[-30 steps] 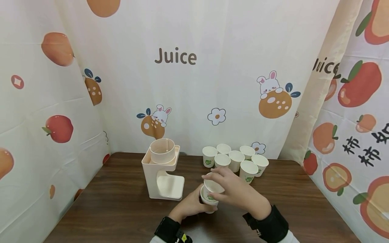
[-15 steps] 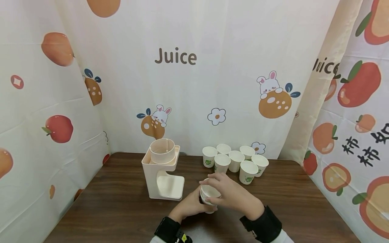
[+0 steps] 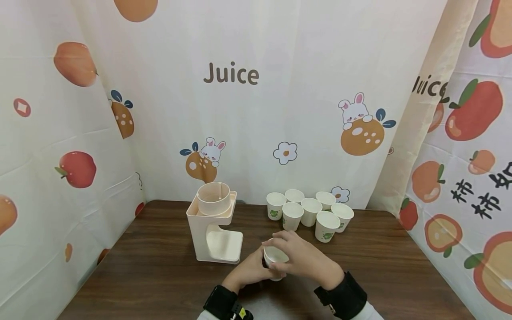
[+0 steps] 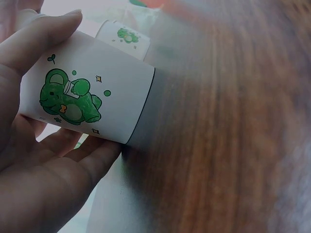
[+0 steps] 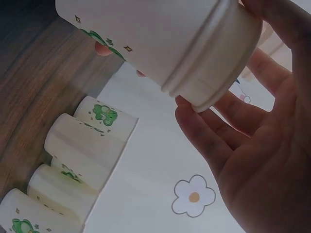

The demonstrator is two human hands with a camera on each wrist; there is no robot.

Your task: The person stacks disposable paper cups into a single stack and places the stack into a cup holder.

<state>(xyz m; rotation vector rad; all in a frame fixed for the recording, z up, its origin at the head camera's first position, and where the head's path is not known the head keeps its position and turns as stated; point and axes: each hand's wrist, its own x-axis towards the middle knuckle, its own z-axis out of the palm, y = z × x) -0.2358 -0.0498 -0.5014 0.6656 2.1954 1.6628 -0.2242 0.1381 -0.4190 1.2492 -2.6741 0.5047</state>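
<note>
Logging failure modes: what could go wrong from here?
The nested cups might jam or tilt, as their rims sit close together.
A wall might dent if the left hand, curled round them, squeezes too hard.
The right hand might topple the nearest standing cup if it swings that way.

Cup stack (image 3: 276, 255) pt. hidden behind R grip (image 3: 302, 257); table (image 4: 218, 126) blurry, L wrist view.

the left hand (image 3: 252, 268) curls inward, just beside the right hand (image 3: 305, 255), which arches slightly higher.
</note>
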